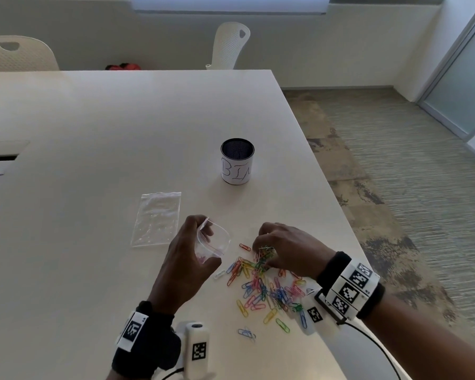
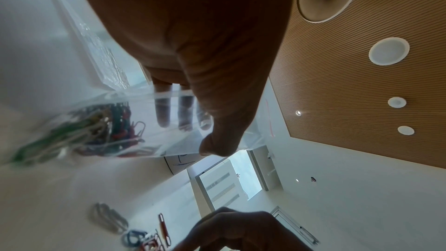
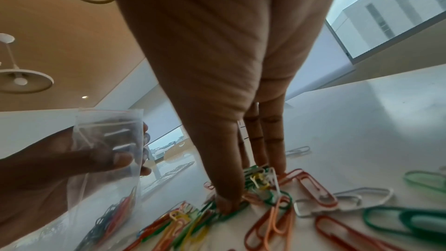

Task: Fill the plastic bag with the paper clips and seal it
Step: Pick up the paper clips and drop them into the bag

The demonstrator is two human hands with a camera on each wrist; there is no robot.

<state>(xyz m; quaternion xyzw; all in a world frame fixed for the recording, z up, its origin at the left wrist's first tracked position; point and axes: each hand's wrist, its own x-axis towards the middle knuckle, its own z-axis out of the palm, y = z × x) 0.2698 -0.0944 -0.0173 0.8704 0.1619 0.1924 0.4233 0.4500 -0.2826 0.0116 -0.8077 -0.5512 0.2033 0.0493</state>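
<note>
My left hand [image 1: 188, 259] holds a small clear zip bag [image 1: 213, 239] upright above the table, mouth open toward the right. Several coloured clips lie in the bag's bottom [image 2: 96, 131] [image 3: 113, 222]. My left thumb [image 2: 222, 140] presses the bag's front, fingers behind it. A loose pile of coloured paper clips [image 1: 269, 289] spreads across the table to the right of the bag. My right hand [image 1: 283, 248] reaches down into the pile's far end, thumb [image 3: 226, 205] and fingertips [image 3: 275, 163] closing round a small bunch of clips [image 3: 260, 180].
A second clear bag [image 1: 157, 218] lies flat left of the held one. A mesh cup labelled "BIN" [image 1: 237, 165] stands farther back. The white table's right edge [image 1: 337, 204] runs close beside the clips. Chairs stand beyond the far edge.
</note>
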